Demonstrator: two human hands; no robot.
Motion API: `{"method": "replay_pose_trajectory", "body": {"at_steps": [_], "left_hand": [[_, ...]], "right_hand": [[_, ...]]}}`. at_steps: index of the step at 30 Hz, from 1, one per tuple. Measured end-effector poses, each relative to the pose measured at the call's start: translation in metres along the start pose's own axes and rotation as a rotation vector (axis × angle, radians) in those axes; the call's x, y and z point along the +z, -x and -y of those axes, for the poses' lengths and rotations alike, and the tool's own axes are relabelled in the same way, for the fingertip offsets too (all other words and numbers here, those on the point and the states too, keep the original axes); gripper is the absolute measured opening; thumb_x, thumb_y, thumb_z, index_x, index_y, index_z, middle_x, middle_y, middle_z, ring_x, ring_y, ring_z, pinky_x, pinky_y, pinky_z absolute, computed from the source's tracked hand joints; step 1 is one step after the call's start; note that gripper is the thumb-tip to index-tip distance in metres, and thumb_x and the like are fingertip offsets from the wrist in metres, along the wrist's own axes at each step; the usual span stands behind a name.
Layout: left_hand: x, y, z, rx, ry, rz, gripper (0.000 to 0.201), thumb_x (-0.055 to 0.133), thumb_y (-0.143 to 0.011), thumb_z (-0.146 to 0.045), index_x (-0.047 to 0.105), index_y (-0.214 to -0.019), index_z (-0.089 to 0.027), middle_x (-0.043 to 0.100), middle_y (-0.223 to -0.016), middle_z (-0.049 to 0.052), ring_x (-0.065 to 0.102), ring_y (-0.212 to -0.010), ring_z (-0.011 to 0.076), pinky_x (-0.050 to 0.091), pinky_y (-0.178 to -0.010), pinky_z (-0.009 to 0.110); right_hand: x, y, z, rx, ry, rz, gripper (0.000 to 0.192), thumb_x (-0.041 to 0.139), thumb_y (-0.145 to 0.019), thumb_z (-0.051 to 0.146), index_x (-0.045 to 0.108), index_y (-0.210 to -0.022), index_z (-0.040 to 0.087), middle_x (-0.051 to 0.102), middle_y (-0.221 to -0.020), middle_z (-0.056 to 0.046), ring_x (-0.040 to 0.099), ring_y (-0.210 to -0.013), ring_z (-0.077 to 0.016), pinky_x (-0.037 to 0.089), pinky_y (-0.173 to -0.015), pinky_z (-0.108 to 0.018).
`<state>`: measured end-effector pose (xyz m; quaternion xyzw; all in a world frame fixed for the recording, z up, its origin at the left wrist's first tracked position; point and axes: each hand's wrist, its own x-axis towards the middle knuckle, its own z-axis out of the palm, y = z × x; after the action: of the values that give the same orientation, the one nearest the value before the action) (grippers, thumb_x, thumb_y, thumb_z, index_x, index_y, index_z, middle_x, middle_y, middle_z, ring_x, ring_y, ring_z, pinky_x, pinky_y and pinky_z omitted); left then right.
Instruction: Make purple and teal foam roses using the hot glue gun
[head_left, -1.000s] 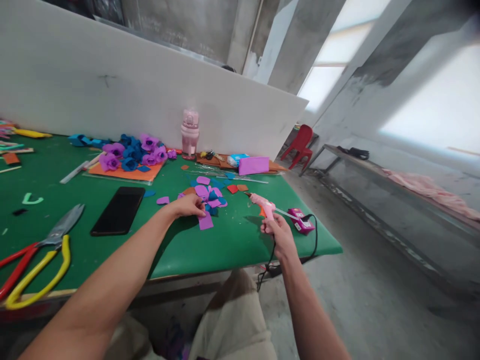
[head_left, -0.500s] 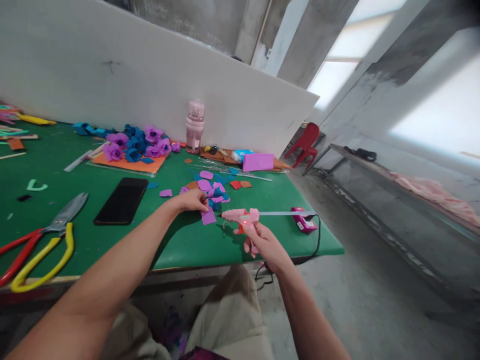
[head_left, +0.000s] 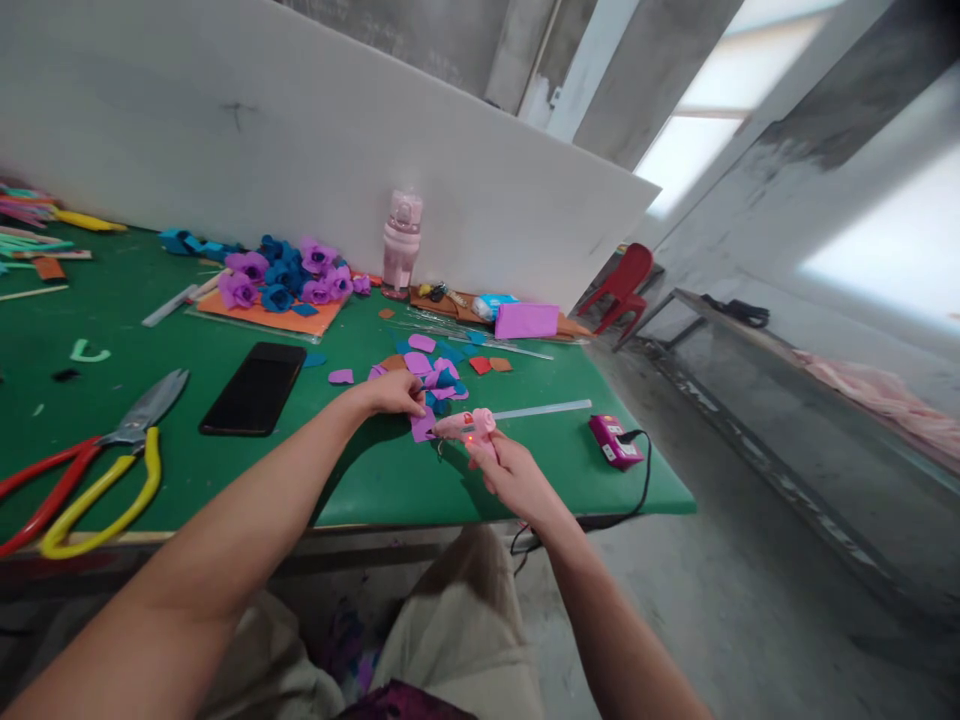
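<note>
The green counter bore shears at lower left, a phone left of centre, purple pieces near centre.

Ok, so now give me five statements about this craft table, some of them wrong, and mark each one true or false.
1. The right hand holds a pink glue gun. True.
2. The left hand holds the smartphone. False: that hand is at the cut pieces, and the smartphone lies on the green table.
3. The pink bottle stands upright. True.
4. The red-and-yellow-handled shears lie right of the smartphone. False: they lie left of it.
5. A red chair stands beyond the table. True.
</note>
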<state>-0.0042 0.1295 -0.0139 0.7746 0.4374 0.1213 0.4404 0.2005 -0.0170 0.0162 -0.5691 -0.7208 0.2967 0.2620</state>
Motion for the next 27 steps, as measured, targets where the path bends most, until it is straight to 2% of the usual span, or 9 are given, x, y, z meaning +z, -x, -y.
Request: {"method": "replay_pose_trajectory", "body": {"at_steps": [6,27], "left_hand": [[0.0013,0.0006,0.0003,-0.003,0.018,-0.004,0.014,0.062,-0.052,-0.026,0.054,-0.059,-0.015,0.055,-0.055,-0.003,0.049,-0.055,0.0114,0.034,-0.052,0.022],[0.0002,0.0003,-0.0001,-0.005,0.026,0.007,0.015,0.064,-0.053,-0.026,0.054,-0.059,-0.015,0.057,-0.058,-0.002,0.052,-0.057,0.0133,0.037,-0.055,0.024]], "right_hand": [[0.0018,-0.0016,0.0032,0.004,0.004,-0.005,0.034,0.039,-0.089,0.041,0.053,-0.068,0.017,0.051,-0.058,0.0,0.051,-0.059,-0.013,0.038,-0.055,-0.023],[0.0028,-0.0026,0.0052,0.007,-0.004,0.012,0.033,0.041,-0.088,0.042,0.05,-0.066,0.019,0.048,-0.053,0.001,0.048,-0.054,-0.0127,0.035,-0.05,-0.022]]}}
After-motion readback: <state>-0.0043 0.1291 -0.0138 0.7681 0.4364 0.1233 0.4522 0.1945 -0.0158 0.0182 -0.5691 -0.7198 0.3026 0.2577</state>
